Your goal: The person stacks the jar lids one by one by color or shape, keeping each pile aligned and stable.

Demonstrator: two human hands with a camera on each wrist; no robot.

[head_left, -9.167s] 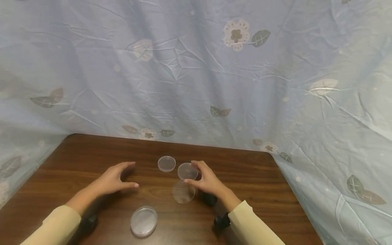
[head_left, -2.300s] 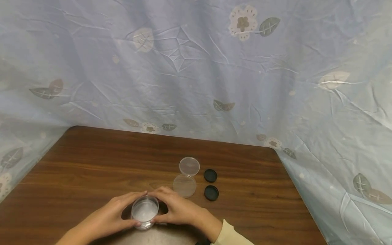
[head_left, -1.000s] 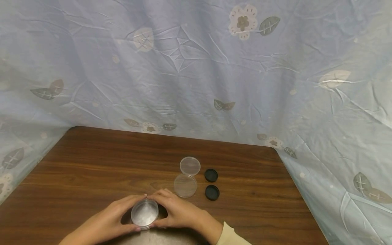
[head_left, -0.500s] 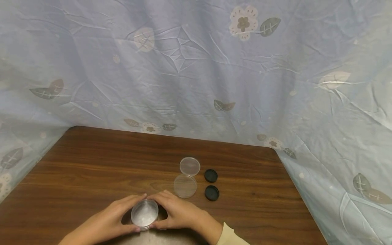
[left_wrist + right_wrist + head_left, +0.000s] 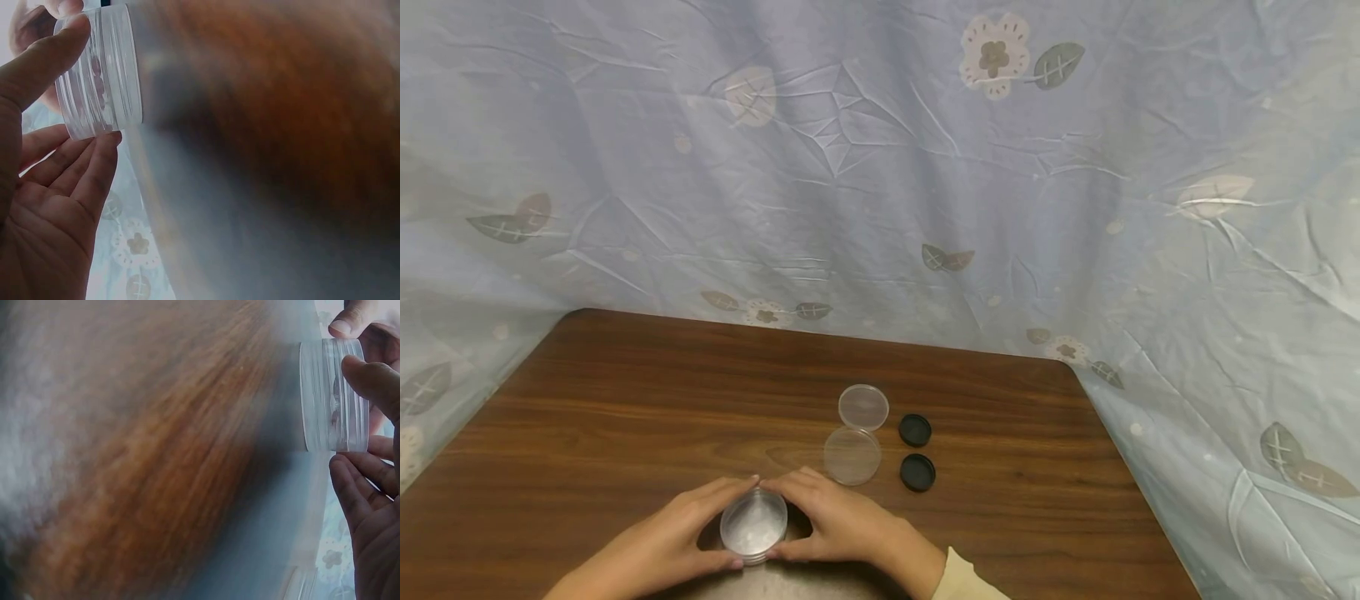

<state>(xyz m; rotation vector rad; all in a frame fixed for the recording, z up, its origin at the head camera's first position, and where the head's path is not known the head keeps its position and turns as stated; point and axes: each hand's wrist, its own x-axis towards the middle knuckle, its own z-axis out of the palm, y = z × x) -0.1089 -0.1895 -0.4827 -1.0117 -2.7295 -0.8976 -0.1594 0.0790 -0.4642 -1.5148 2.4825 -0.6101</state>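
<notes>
Both hands hold a small stack of clear round petri dishes (image 5: 754, 527) near the front of the table. The left hand (image 5: 673, 529) grips its left side, the thumb at the near edge and the fingers at the far edge. From the other side the right hand (image 5: 838, 521) grips it likewise, so the fingertips of the two hands nearly meet. In the left wrist view, ridged rims show layers in the stack (image 5: 100, 75). The right wrist view shows the stack's side wall (image 5: 334, 394) between thumb and fingers.
Two clear round dishes or lids, a farther one (image 5: 863, 407) and a nearer one (image 5: 852, 456), lie beyond the right hand. Beside them are two black round caps (image 5: 915, 430). A flowered blue-grey cloth (image 5: 880, 167) hangs around the wooden table (image 5: 700, 383).
Earlier the hands were apart, with a clear dish at the back left of the pair. That dish is gone from there, and both hands grip the front stack. The last second shows hardly any motion.
</notes>
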